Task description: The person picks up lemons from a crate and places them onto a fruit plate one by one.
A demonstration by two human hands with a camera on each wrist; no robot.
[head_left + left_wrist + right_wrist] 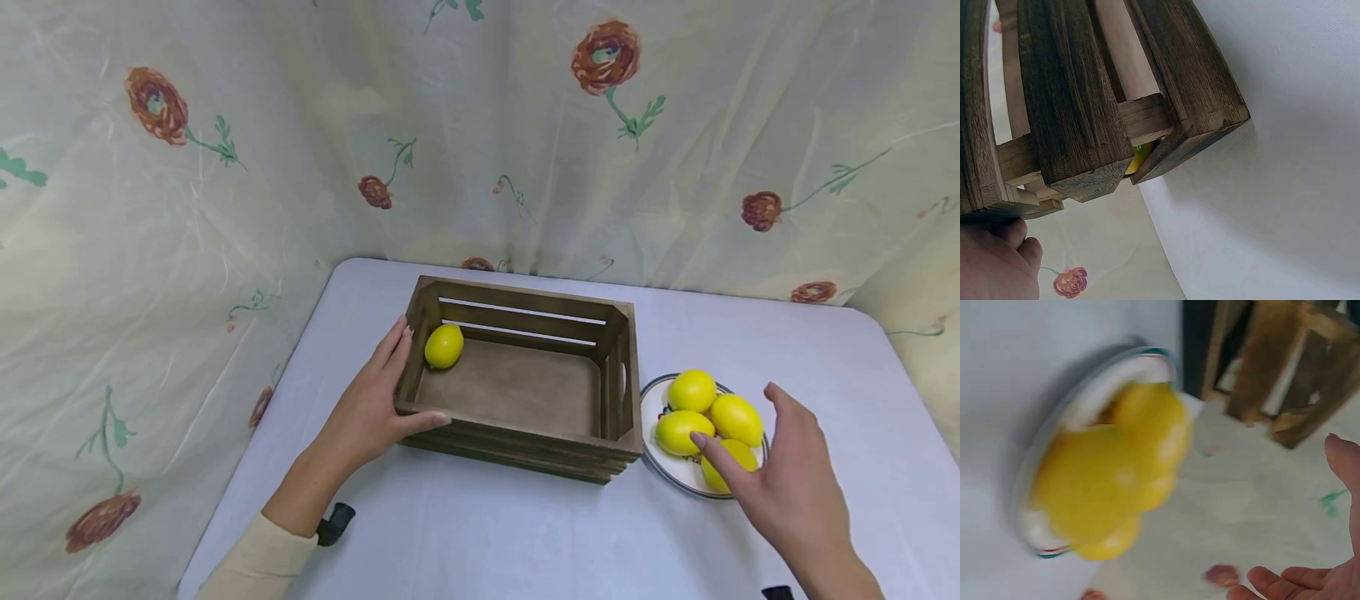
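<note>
My left hand holds the near left corner of a brown slatted wooden crate. The thumb lies along the front rim and the fingers along the left side. Inside the crate, one lemon sits by the left wall; a sliver of it shows through the slats in the left wrist view. My right hand, thumb and fingers spread apart, hovers over the right side of a white dark-rimmed plate. Several lemons are piled on this plate. Nothing is held in the right hand; the right wrist view is blurred.
A white-covered table carries the crate and the plate, which stands close to the crate's right end. Flower-patterned curtains hang behind the table and along its left side. Dark wrist straps show at both wrists.
</note>
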